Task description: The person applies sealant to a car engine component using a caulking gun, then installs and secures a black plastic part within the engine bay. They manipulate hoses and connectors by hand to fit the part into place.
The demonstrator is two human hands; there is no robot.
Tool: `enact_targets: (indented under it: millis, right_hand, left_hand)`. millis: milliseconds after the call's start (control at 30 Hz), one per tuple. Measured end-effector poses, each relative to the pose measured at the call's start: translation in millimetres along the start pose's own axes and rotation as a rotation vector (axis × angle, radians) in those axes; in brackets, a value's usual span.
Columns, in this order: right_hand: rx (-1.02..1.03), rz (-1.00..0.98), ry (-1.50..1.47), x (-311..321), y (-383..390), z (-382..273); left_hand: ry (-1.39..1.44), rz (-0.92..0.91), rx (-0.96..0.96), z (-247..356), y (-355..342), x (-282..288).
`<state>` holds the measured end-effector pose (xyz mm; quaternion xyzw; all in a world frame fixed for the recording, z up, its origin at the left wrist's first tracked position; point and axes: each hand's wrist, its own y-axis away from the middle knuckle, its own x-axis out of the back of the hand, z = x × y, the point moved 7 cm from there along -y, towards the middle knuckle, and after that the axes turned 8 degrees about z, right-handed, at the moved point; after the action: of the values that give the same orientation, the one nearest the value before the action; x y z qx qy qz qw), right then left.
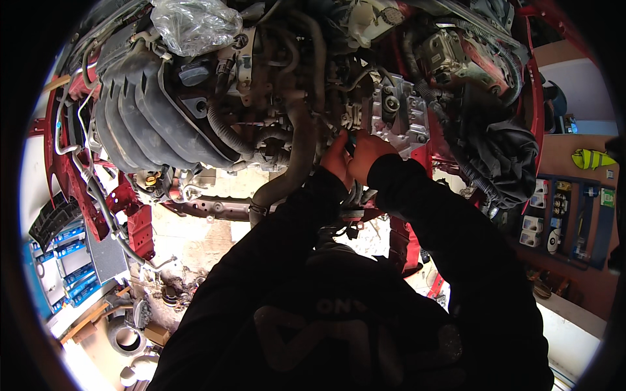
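My left hand point(337, 158) and my right hand point(370, 158) are together inside the engine bay, fingers closed around a small dark object point(352, 142) that is largely hidden. Just above them are small metal fittings point(352, 114). A silver finned metal housing point(398, 117) lies to the right of my hands. A thick dark hose point(293, 156) runs down just left of my left hand, and the black ribbed intake manifold point(137, 117) fills the left side.
Clear plastic sheeting point(189, 23) lies over the upper left. Red body panels point(135, 228) frame the bay. Blue-and-white boxes point(72, 267) and a tyre point(124, 335) are on the lower left. A shelving rack point(564, 221) and a yellow vest point(590, 158) are at the right wall.
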<state>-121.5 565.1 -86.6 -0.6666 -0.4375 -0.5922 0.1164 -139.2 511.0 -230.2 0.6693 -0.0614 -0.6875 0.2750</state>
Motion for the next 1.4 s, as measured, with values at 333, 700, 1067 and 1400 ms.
enact_targets:
  millis: [333, 700, 1067, 1400]
  right_hand:
    - [-0.057, -0.024, 0.011, 3.7, -1.9, -4.8]
    - [-0.085, -0.043, 0.013, 1.2, 2.1, -12.7]
    - [-0.144, 0.069, -0.058, 0.7, 14.2, -22.1]
    - [-0.169, 0.052, -0.081, -5.9, 12.0, -18.4]
  left_hand:
    - [0.019, -0.081, 0.029, 2.4, -1.2, 8.0]
    - [0.068, -0.099, 0.059, 11.3, 10.0, -4.2]
    - [0.139, -0.159, 0.196, 11.7, 11.7, 4.7]
    - [0.047, -0.055, 0.122, 17.2, 15.5, 7.6]
